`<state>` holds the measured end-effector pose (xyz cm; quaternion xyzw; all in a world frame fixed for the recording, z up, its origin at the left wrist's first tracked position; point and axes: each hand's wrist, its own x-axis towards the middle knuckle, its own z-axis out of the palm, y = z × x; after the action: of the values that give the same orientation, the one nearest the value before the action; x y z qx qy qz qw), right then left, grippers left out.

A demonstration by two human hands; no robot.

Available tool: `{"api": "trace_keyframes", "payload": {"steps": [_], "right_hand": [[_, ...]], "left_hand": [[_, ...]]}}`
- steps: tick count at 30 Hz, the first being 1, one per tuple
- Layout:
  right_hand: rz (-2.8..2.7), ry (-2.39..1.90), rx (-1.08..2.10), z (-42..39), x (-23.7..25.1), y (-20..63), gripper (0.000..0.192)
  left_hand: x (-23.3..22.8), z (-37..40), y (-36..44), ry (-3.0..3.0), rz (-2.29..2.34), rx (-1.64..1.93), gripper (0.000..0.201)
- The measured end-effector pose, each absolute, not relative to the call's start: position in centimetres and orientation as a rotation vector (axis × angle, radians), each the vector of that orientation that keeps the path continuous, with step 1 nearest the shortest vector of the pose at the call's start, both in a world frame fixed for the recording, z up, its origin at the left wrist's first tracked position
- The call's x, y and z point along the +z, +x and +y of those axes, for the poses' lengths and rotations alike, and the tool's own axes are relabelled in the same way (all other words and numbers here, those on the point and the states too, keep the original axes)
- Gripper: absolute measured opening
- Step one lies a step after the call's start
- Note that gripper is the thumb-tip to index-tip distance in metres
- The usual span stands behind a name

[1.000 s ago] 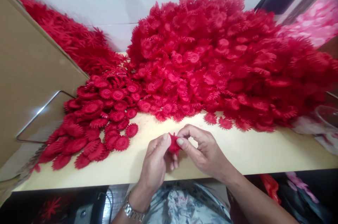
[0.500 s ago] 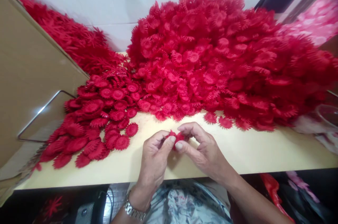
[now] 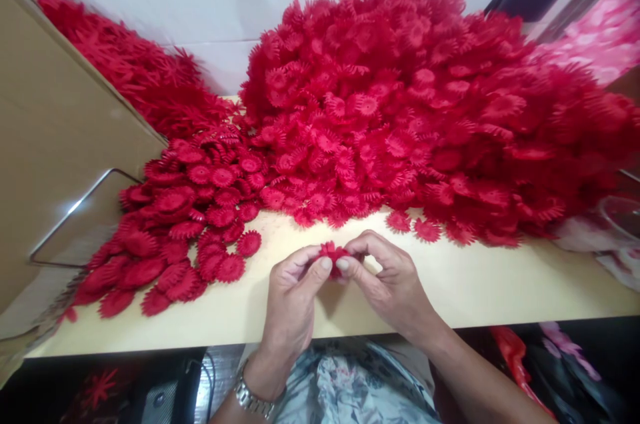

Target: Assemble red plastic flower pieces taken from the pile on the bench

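Between my two hands, just above the pale tabletop (image 3: 465,284), is a small red fabric flower piece (image 3: 332,256) with a notched, petal-like edge. My left hand (image 3: 295,287) pinches its left side between thumb and fingers. On the other side, the thumb and forefinger of my right hand (image 3: 387,281) are closed on its right edge. The fingertips hide part of the piece. Left of my hands lies a loose spread of round red fringed discs (image 3: 173,237), the nearest one a short way from my left fingers.
A big heap of red fringed flower pieces (image 3: 390,111) fills the back. Strip-petalled red pieces (image 3: 135,71) lie behind a cardboard panel (image 3: 60,117) with a bent metal wire (image 3: 75,207). At the right edge stands a clear plastic container (image 3: 623,217); pink petals (image 3: 600,37) show farther back.
My right thumb and fingers have shifted slightly right on the red flower piece, and more of its petalled edge shows between my thumbs. My left hand has barely moved.
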<state>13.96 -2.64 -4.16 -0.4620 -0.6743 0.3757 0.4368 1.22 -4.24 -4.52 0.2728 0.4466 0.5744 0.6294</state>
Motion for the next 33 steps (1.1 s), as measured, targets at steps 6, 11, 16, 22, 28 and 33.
{"api": "trace_keyframes", "payload": {"steps": [6, 11, 16, 22, 28, 33], "right_hand": [[-1.755, -1.173, 0.845, -2.8, -4.0, 14.0, 0.009], [-1.737, -1.086, 1.093, -3.0, -3.4, 13.9, 0.016], [-1.765, -1.054, 1.126, -3.0, -3.5, 13.9, 0.019], [-1.711, -1.089, 0.954, -2.9, -3.6, 14.3, 0.014], [-1.771, -1.019, 0.947, -1.9, -2.3, 14.4, 0.006], [-1.864, -0.967, 1.091, -1.8, -2.4, 14.4, 0.009]], "left_hand": [[-4.6, -4.5, 1.2, 0.723, 0.998, 1.335, 0.012], [-4.4, -4.4, 1.3, 0.732, 1.007, 1.334, 0.002], [-4.3, -4.3, 1.4, 0.559, 1.05, 1.369, 0.015], [-4.5, -4.5, 1.6, 0.594, 1.122, 1.358, 0.028], [-5.1, -4.5, 1.3, 0.813, 1.126, 1.244, 0.033], [-4.9, -4.7, 1.4, 0.723, 1.066, 1.223, 0.034]]}}
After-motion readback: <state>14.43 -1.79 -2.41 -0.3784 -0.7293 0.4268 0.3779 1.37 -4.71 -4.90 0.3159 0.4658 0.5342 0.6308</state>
